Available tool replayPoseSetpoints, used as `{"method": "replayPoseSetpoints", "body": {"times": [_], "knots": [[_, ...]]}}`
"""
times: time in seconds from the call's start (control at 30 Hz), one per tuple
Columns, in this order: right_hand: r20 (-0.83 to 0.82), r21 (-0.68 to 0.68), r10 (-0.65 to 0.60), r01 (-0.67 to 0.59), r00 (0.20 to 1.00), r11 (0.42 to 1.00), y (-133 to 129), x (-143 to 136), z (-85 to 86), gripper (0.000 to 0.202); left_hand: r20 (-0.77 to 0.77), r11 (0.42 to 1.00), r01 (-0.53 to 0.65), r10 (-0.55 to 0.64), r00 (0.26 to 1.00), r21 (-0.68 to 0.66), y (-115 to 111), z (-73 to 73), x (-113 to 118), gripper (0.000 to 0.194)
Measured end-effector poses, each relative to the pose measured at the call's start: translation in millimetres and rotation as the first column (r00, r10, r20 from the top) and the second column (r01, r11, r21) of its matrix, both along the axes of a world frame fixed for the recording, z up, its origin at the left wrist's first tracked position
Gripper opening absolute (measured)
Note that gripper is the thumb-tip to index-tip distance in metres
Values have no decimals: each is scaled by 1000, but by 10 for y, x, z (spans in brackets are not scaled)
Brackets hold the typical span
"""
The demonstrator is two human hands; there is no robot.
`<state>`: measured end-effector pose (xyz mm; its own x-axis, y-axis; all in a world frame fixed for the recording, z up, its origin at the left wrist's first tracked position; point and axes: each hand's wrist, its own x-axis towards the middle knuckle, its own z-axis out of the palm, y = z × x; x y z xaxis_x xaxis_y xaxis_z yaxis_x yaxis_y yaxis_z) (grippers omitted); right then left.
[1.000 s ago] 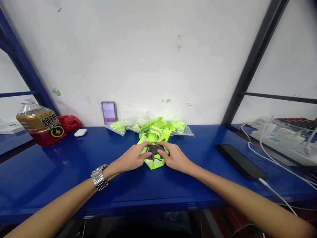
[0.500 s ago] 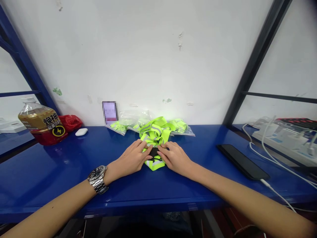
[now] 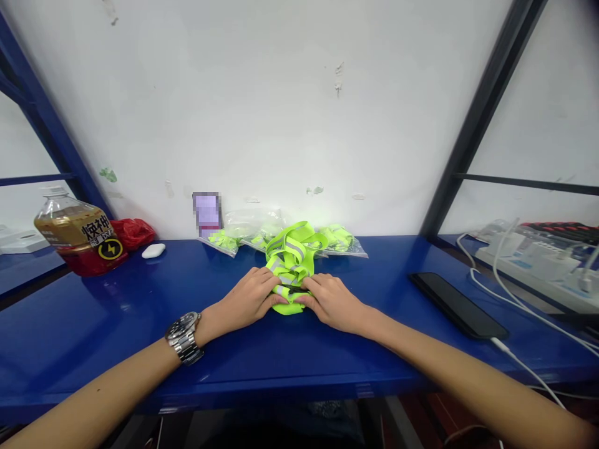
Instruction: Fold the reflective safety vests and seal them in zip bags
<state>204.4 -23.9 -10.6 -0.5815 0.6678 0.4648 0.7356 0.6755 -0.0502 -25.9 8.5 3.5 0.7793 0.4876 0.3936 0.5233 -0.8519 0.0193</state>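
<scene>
A neon-yellow reflective strap (image 3: 293,260) with silver-grey stripes lies loosely bundled in front of me, with loops standing up at its far side. My left hand (image 3: 255,293) is closed on the strap's left edge, thumb at the front. From the right, my right hand (image 3: 330,299) pinches the other edge, its thumb almost meeting the left one. Between the hands runs a thin black piece (image 3: 294,289), perhaps a buckle seen edge-on; the fingers hide its ends.
Behind the bundle, clear bags with more neon strap (image 3: 337,237) lie along the wall. A drink bottle (image 3: 79,231), red plastic bag (image 3: 135,233) and white earbud case (image 3: 153,251) are at left. A black phone (image 3: 458,305) on a white cable and a power strip (image 3: 538,259) are at right.
The black piece, broad and flat before, now shows as a thin line. The near end of the strap has been folded up between my hands, and both thumbs have moved closer together.
</scene>
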Motion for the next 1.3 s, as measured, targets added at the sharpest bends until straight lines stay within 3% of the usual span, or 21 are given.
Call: {"method": "replayPoseSetpoints", "body": {"times": [0.2,0.33,0.47,0.6,0.73,0.83,1.0,1.17,1.3], "knots": [[-179,-142,-50,24,983,990,96,-60,78,54,138,970,-58,93,986,-237,-4,21,98,49],[-117,-193,-197,172,973,966,145,-142,102,61,103,948,-204,234,967,-243,47,-3,91,56],[-34,-57,-330,328,943,943,169,-202,20,48,26,923,-321,333,942,-211,103,-18,92,61],[-138,118,-179,195,974,974,175,-183,-50,34,38,920,-364,373,927,-143,106,-42,93,66],[-131,61,57,-49,990,997,138,-77,-26,32,49,914,-394,400,915,-100,92,-79,78,69],[-65,-17,112,-113,992,993,89,38,37,35,34,903,-424,427,904,-74,91,-97,70,67],[-58,-179,114,-123,992,976,21,110,124,49,-10,891,-442,443,896,-107,108,-103,59,61],[-44,-106,3,-8,999,994,-57,-18,110,82,65,907,-408,416,907,-102,121,-104,50,62],[69,-49,-4,7,998,999,-58,-70,71,52,106,908,-401,413,904,-119,141,-128,53,64]]}}
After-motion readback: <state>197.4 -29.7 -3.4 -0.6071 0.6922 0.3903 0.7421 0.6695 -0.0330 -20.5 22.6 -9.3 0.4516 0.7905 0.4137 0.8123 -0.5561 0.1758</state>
